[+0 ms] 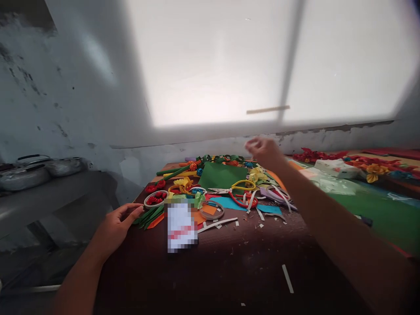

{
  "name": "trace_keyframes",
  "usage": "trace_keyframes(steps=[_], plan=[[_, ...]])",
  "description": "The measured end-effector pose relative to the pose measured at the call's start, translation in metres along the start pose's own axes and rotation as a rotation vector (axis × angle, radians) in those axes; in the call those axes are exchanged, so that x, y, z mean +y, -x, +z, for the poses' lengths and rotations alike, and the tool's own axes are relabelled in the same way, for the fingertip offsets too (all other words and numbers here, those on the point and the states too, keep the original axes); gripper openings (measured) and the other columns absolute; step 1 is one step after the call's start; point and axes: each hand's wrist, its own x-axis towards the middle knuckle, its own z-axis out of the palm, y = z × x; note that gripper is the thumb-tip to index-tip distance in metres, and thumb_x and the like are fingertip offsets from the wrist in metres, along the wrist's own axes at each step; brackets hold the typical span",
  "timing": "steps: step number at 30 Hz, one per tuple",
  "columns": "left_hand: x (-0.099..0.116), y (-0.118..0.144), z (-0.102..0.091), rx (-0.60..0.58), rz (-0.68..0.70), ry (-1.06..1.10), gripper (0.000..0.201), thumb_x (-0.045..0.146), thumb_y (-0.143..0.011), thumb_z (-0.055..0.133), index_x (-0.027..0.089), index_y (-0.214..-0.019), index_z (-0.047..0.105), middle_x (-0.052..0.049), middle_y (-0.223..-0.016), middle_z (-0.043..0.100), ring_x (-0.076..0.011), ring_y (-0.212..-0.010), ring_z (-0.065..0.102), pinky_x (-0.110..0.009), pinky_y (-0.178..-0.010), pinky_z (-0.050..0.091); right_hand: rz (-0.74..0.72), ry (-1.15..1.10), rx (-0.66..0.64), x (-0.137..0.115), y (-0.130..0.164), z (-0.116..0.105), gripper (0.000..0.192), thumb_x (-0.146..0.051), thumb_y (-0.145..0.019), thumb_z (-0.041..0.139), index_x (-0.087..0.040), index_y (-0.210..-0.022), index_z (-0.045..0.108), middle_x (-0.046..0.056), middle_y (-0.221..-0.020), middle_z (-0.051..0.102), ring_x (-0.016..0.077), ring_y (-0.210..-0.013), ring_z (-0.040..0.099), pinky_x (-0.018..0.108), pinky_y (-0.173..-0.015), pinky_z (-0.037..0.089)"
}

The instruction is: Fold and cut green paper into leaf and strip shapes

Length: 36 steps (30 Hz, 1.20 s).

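Note:
My left hand [115, 224] lies flat and open on the left edge of a dark brown table [203, 267], beside a bunch of green paper strips [149, 215]. My right hand [264, 151] is stretched out over the far side of the table, blurred, fingers curled, above yellow paper bits [257, 176]; whether it holds anything is unclear. Between the hands lie a green paper sheet [221, 176], yellow-handled scissors [234, 187], red-handled scissors [243, 201], a tape roll [211, 211] and a blurred white packet [181, 226].
Paper flowers [372, 168] and a white box [336, 167] lie on a patterned surface at right. A grey shelf at left carries metal pots [22, 174]. White paper strips [288, 278] and scraps dot the near tabletop. A pale wall rises behind.

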Motion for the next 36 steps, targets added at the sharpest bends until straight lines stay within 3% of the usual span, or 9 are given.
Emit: trace_keyframes(steps=[3,6,15,18,23,27,29,32,36], plan=[[0.002,0.002,-0.003,-0.038,-0.064,-0.011,0.061,0.074,-0.078,0.056,0.027,-0.111,0.074,-0.007,-0.113,0.076,-0.0314,-0.099,0.072,-0.03,-0.066,0.055,0.254,0.122,-0.19,0.015,-0.016,0.026,0.031,-0.035,-0.098,0.063,-0.017,-0.123,0.063,0.009,-0.123,0.065,0.0228,-0.103,0.067,0.042,-0.088,0.058],[0.006,0.005,-0.004,-0.068,-0.065,0.001,0.061,0.073,-0.081,0.055,0.026,-0.114,0.072,-0.008,-0.114,0.076,-0.0304,-0.099,0.072,-0.029,-0.066,0.056,0.354,0.196,-0.297,0.024,-0.024,0.05,0.032,-0.035,-0.098,0.064,-0.017,-0.123,0.063,0.01,-0.124,0.065,0.0237,-0.106,0.066,0.043,-0.089,0.058],[0.015,0.01,-0.004,-0.05,-0.004,-0.02,0.059,0.069,-0.082,0.054,0.021,-0.112,0.074,-0.009,-0.108,0.077,-0.03,-0.094,0.073,-0.029,-0.064,0.055,0.219,0.162,-0.413,0.022,-0.02,0.056,0.028,-0.035,-0.098,0.064,-0.017,-0.119,0.065,0.008,-0.122,0.066,0.0235,-0.104,0.067,0.042,-0.089,0.058],[0.015,0.01,-0.005,-0.048,0.004,0.0,0.06,0.069,-0.082,0.055,0.02,-0.112,0.074,-0.01,-0.104,0.078,-0.0298,-0.09,0.073,-0.028,-0.062,0.055,0.195,0.116,-0.35,0.016,-0.018,0.054,0.027,-0.035,-0.098,0.064,-0.018,-0.118,0.066,0.007,-0.121,0.066,0.0228,-0.103,0.067,0.041,-0.088,0.058],[0.007,0.003,-0.004,-0.023,0.056,-0.004,0.052,0.064,-0.082,0.059,0.021,-0.106,0.075,-0.009,-0.1,0.079,-0.0297,-0.088,0.074,-0.029,-0.063,0.056,0.157,-0.088,-0.027,-0.004,-0.029,0.027,0.022,-0.031,-0.097,0.062,-0.015,-0.11,0.068,0.012,-0.114,0.07,0.0264,-0.108,0.065,0.041,-0.091,0.054],[0.014,0.01,0.006,0.156,0.109,-0.032,0.045,0.054,-0.085,0.059,0.021,-0.112,0.071,-0.009,-0.106,0.078,-0.0287,-0.093,0.074,-0.031,-0.07,0.059,0.154,-0.381,0.131,-0.024,-0.013,-0.003,0.032,-0.038,-0.094,0.06,-0.016,-0.117,0.064,0.011,-0.106,0.074,0.0247,-0.088,0.071,0.035,-0.072,0.058],[0.029,0.025,0.018,0.228,0.239,-0.006,0.048,0.052,-0.09,0.058,0.024,-0.128,0.064,-0.009,-0.112,0.076,-0.0278,-0.1,0.074,-0.031,-0.071,0.06,0.185,-0.523,0.12,-0.033,0.018,-0.009,0.036,-0.043,-0.089,0.064,-0.016,-0.113,0.065,0.01,-0.098,0.076,0.0233,-0.076,0.072,0.033,-0.062,0.059],[0.063,0.055,0.04,0.237,0.6,-0.027,0.067,0.041,-0.094,0.061,0.031,-0.155,0.034,-0.007,-0.12,0.074,-0.027,-0.112,0.071,-0.03,-0.072,0.061,0.242,-0.701,0.052,-0.045,0.083,-0.007,0.037,-0.048,-0.083,0.07,-0.017,-0.104,0.067,0.008,-0.09,0.078,0.0222,-0.072,0.073,0.031,-0.058,0.06],[0.104,0.091,0.065,0.248,1.135,-0.049,0.061,0.017,-0.094,0.061,0.035,-0.15,0.043,-0.005,-0.116,0.075,-0.0217,-0.105,0.073,-0.032,-0.09,0.059,0.506,-1.175,-0.086,-0.052,0.164,-0.003,0.033,-0.037,-0.072,0.089,-0.021,-0.093,0.069,0.002,-0.082,0.078,0.0161,-0.068,0.072,0.025,-0.063,0.058]])
